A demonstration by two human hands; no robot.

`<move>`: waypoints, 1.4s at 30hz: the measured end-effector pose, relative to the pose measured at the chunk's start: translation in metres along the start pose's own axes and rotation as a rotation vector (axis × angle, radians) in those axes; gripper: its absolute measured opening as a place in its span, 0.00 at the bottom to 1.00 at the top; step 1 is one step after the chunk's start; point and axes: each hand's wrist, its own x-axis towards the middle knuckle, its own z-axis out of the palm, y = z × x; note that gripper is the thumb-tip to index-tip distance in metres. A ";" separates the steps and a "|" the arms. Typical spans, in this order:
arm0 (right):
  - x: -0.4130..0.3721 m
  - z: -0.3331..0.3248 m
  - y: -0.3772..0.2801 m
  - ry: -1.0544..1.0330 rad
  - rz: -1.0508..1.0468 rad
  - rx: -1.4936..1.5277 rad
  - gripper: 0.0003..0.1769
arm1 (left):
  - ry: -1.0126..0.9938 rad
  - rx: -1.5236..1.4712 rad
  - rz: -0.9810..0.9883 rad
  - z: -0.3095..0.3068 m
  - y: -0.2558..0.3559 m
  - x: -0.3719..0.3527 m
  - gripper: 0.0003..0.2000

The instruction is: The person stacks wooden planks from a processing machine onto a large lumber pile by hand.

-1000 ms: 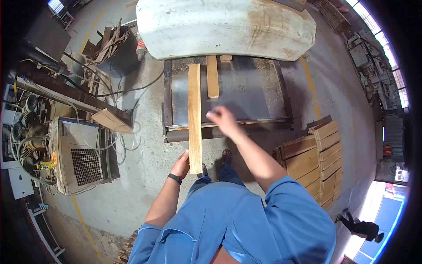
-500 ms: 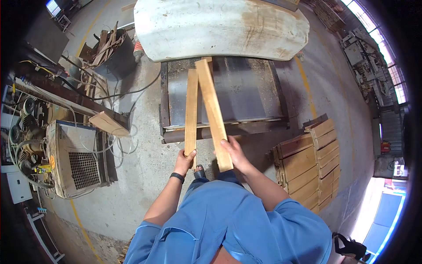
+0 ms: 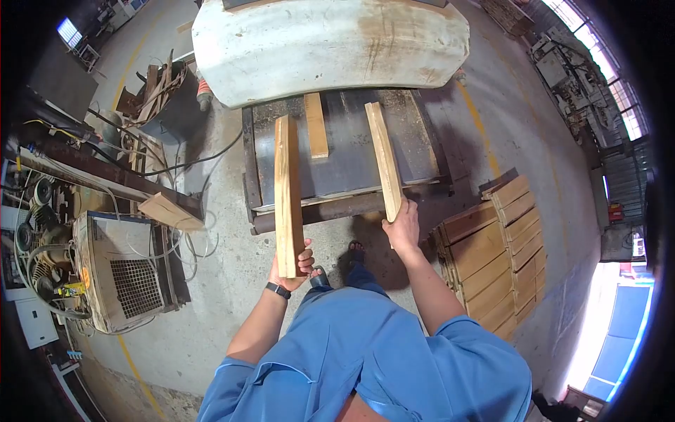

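Observation:
My left hand [image 3: 304, 261] is closed round the near end of a wooden board [image 3: 284, 190], which is turned on edge and points away from me towards the machine. My right hand [image 3: 403, 226] grips the near end of a second wooden board [image 3: 384, 155], also turned on edge and held apart to the right. The far ends of both boards reach over the machine's flat metal bed [image 3: 348, 165]. Between them a third wooden board [image 3: 316, 130] lies flat on the bed, its far end hidden beneath the white machine cover [image 3: 330, 53].
Stacked boards [image 3: 492, 264] stand on the floor at the right. On the left are a boxy unit with a grille [image 3: 133, 281], a wood block [image 3: 172, 209] on a beam, loose hoses, and a dark bin [image 3: 165, 119] of scrap wood. A roller [image 3: 344, 211] edges the bed.
The two boards have moved apart and been rolled onto their edges. My right hand has swung right and forward with its board. The third board now shows fully between them.

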 end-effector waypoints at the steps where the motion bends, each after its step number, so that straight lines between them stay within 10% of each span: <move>1: -0.002 0.003 0.000 0.001 -0.018 -0.020 0.46 | -0.087 -0.090 -0.006 -0.002 -0.003 -0.001 0.30; 8: -0.008 0.030 0.021 -0.023 0.087 0.392 0.40 | -0.421 -0.309 0.004 0.011 -0.017 0.010 0.31; 13: -0.013 0.069 0.062 -0.400 0.551 1.165 0.33 | -0.219 -0.343 0.209 0.055 -0.019 0.000 0.39; 21: -0.015 0.083 0.074 -0.378 0.504 1.197 0.36 | 0.199 0.340 0.426 0.056 0.008 -0.007 0.22; 29: -0.024 0.058 0.074 -0.332 0.521 1.137 0.30 | 0.619 0.826 0.200 0.031 0.012 -0.039 0.35; 31: -0.028 0.059 0.085 -0.317 0.539 1.097 0.29 | 0.675 0.970 0.393 0.021 0.002 -0.037 0.33; 42: -0.047 0.075 0.071 -0.166 0.399 0.837 0.34 | 0.538 1.231 0.542 -0.012 -0.043 -0.004 0.26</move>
